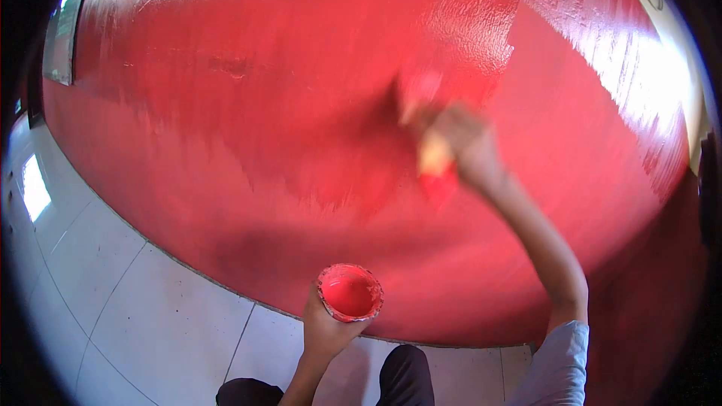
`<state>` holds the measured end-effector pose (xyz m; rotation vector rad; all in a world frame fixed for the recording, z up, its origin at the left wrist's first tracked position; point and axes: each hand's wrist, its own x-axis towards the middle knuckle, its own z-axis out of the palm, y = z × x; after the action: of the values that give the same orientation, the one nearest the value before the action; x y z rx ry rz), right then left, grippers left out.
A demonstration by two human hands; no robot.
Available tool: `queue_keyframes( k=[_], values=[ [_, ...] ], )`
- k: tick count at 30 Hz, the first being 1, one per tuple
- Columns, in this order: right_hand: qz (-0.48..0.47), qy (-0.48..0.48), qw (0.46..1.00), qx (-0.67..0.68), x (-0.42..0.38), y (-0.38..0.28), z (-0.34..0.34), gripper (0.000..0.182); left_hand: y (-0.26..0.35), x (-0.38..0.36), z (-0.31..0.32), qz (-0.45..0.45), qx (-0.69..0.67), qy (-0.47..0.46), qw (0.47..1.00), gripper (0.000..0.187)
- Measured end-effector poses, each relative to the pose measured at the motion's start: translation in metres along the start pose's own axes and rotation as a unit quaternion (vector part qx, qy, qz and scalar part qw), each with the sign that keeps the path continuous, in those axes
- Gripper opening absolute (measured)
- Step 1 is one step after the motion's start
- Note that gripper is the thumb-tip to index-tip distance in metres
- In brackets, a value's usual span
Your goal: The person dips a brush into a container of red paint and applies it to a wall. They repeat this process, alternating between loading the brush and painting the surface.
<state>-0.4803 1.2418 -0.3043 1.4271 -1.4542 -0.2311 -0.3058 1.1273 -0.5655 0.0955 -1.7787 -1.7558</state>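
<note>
My left hand (329, 328) is wrapped round a small round tub of red paint (350, 292), held upright low in the view with paint smeared on its rim. Against the red wall (301, 105), my right hand (462, 143) grips a paintbrush (435, 156) whose yellowish, red-ended handle points down. The brush and right hand are blurred, and the bristles at the wall are hard to make out. Glossy wet-looking paint covers the upper wall, with a ragged lower edge above a duller red area.
White floor tiles (180, 316) run along the wall's base. My knees (406, 376) are at the bottom. A framed panel (62, 37) is at the upper left, and a cream-coloured edge with a dark cable stands at the upper right.
</note>
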Motion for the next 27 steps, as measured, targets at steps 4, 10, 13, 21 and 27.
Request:
queue_keyframes(
  k=[4,10,13,21,27],
  values=[
    [0.0,-0.137,0.961,0.239,-0.034,-0.055,0.01,0.032,0.017,0.002,-0.002,0.021,0.053,0.034,0.998,0.083],
    [0.248,0.152,0.939,0.186,0.051,0.045,-0.03,0.031,0.017,0.005,-0.007,-0.019,0.048,0.029,0.998,0.084],
    [0.071,0.02,0.997,0.009,0.025,0.022,-0.017,0.031,0.01,0.006,-0.006,-0.007,0.039,0.024,0.999,0.084],
    [0.012,-0.103,0.965,0.24,-0.004,-0.005,0.003,0.03,0.011,0.009,-0.008,0.016,0.034,0.029,0.999,0.08],
    [0.212,0.178,0.95,0.142,0.119,0.148,-0.087,0.019,0.015,0.018,-0.01,-0.015,0.027,0.048,0.998,0.08]
  ],
)
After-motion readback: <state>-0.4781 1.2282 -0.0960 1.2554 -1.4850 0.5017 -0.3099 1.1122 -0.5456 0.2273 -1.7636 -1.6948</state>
